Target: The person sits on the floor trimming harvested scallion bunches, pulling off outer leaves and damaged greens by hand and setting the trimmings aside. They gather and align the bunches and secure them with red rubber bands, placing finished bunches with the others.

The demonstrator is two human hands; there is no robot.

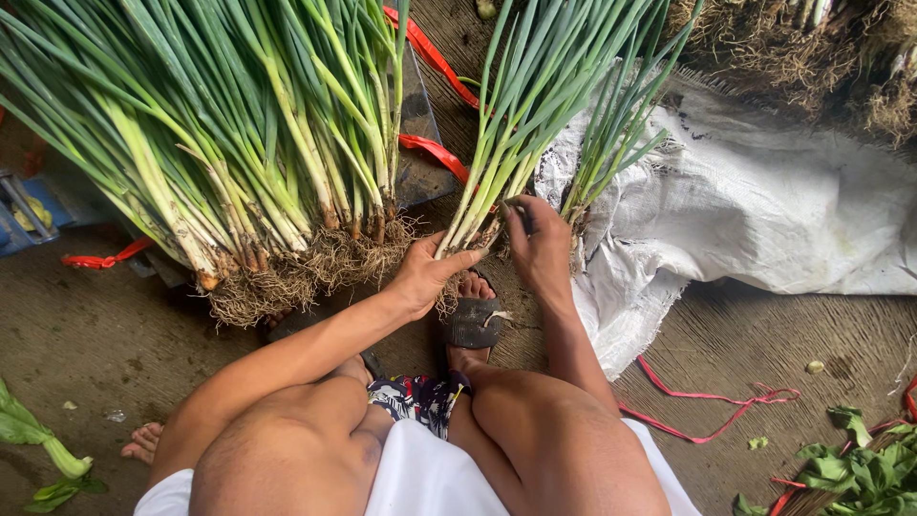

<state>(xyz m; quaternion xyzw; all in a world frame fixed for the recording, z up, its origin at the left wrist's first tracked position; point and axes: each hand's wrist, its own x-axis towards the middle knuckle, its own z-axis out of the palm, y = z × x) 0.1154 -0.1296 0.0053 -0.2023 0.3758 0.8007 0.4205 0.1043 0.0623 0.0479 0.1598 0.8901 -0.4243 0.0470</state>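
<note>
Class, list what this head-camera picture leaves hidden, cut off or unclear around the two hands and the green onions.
1. Head view: leaf tips of the big bunch of green spring onions are cut off by the top edge.
2. The roots of the small bunch of green onions are covered by the left hand and right hand.
3. The right hand's fingertips curl out of sight, so its grip is unclear.
4. The dark sandal is partly hidden by the wrists.

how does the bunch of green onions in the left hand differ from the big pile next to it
The held bunch is slim, a few stalks gripped near the roots by the left hand; the big pile is far thicker and no hand touches it. The held bunch leans up to the right, while the pile fans up to the left. The right hand rests at the held bunch's base. Both have green leaves, pale stems and untrimmed roots.
</note>
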